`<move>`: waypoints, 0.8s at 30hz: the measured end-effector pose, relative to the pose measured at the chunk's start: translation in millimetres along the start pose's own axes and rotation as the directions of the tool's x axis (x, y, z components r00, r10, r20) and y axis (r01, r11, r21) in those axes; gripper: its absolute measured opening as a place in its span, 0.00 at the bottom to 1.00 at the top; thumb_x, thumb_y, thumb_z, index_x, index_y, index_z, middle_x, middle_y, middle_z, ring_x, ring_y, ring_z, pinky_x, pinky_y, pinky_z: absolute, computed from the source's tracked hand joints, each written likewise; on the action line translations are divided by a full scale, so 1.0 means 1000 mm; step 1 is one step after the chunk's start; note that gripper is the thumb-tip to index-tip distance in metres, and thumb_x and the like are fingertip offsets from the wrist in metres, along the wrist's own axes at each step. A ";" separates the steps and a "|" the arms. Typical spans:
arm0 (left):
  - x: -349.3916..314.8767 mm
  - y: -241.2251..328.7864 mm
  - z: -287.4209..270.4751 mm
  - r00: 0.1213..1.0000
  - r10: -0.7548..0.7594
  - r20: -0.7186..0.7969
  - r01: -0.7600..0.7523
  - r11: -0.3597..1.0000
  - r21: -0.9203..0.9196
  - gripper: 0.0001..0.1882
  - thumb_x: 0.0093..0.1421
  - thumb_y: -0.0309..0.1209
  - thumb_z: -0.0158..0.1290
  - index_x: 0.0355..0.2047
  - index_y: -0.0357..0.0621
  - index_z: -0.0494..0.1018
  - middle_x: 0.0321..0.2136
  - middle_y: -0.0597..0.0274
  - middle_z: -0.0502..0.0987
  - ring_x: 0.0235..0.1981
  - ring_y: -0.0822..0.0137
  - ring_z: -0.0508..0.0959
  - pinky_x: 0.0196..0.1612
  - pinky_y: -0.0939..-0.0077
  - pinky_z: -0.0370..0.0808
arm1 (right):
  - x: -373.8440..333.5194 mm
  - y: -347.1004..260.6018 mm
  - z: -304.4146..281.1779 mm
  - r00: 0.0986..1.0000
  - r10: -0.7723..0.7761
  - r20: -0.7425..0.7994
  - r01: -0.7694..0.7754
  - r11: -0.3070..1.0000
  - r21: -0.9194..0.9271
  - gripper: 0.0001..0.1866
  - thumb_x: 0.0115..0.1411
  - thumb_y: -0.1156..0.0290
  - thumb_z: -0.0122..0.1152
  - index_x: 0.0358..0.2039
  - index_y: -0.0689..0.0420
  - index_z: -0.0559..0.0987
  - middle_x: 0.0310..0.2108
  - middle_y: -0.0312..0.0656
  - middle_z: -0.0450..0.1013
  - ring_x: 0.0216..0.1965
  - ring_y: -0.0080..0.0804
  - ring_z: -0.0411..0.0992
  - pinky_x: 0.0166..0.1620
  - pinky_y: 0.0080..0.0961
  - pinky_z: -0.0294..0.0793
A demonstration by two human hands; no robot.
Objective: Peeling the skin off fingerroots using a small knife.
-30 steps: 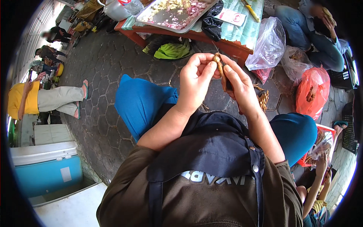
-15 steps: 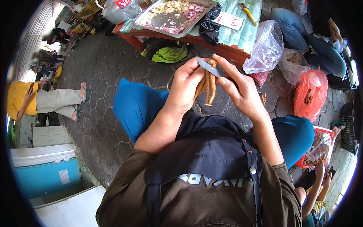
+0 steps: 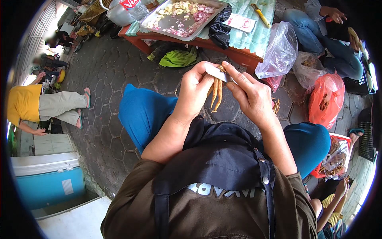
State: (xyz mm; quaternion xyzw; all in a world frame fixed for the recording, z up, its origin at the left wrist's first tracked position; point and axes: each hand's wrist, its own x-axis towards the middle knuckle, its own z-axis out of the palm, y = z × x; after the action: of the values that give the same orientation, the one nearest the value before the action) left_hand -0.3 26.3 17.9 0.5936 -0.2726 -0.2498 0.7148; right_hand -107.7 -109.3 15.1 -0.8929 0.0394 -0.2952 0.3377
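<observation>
Head view: both hands (image 3: 253, 91) grip brown roots (image 3: 217, 93) and a knife (image 3: 216, 72), now gleaming whiter than before.

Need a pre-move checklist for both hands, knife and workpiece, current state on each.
1. Brown pronged piece held in left hand: ok, prongs hang down.
2. Knife in right hand: ok, blade lies across the piece's upper part.
3. Left fingers well clear of blade: not ok, its far end is right beside them.
4. Sharp edge facing away from the left fingers: cannot tell.
5. Metal tray out of the hands' way: ok, it sits on the table beyond them.
</observation>
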 end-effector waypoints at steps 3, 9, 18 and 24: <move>0.000 0.000 -0.005 0.999 0.029 0.034 -0.031 0.999 0.040 0.09 0.67 0.28 0.43 0.42 0.39 0.71 0.33 0.63 0.76 0.32 0.77 0.77 0.35 0.83 0.76 | 0.000 -0.001 0.001 0.999 -0.038 -0.031 0.037 0.999 -0.035 0.24 0.57 0.65 0.60 0.56 0.44 0.72 0.23 0.39 0.69 0.22 0.37 0.72 0.25 0.32 0.71; -0.003 0.001 -0.003 0.999 -0.022 0.032 0.024 0.998 -0.058 0.09 0.67 0.28 0.43 0.43 0.40 0.71 0.33 0.63 0.77 0.31 0.76 0.77 0.35 0.82 0.76 | 0.000 0.002 0.001 0.999 0.015 -0.030 -0.013 0.997 0.071 0.23 0.58 0.66 0.59 0.55 0.45 0.72 0.26 0.40 0.72 0.25 0.38 0.74 0.27 0.32 0.73; -0.003 0.001 -0.006 1.000 0.010 0.018 -0.009 1.000 -0.030 0.09 0.67 0.28 0.44 0.43 0.38 0.71 0.34 0.62 0.77 0.32 0.75 0.78 0.38 0.79 0.78 | -0.001 0.000 0.006 1.000 -0.008 0.001 0.008 0.991 0.137 0.25 0.59 0.64 0.58 0.58 0.46 0.69 0.31 0.44 0.75 0.29 0.43 0.76 0.30 0.34 0.74; -0.003 -0.001 -0.008 1.000 -0.002 0.025 0.002 1.000 -0.017 0.10 0.67 0.27 0.43 0.44 0.38 0.71 0.35 0.62 0.77 0.33 0.75 0.78 0.37 0.80 0.78 | -0.001 -0.005 0.002 0.999 0.026 0.040 -0.028 0.998 0.056 0.25 0.58 0.65 0.59 0.57 0.45 0.70 0.28 0.43 0.74 0.26 0.42 0.75 0.28 0.34 0.72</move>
State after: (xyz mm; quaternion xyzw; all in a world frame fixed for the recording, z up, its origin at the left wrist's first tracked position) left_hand 2.9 34.2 15.6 0.5846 -0.2786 -0.2601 0.7162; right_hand -108.6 -104.3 16.6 -0.8880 0.0363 -0.2740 0.3675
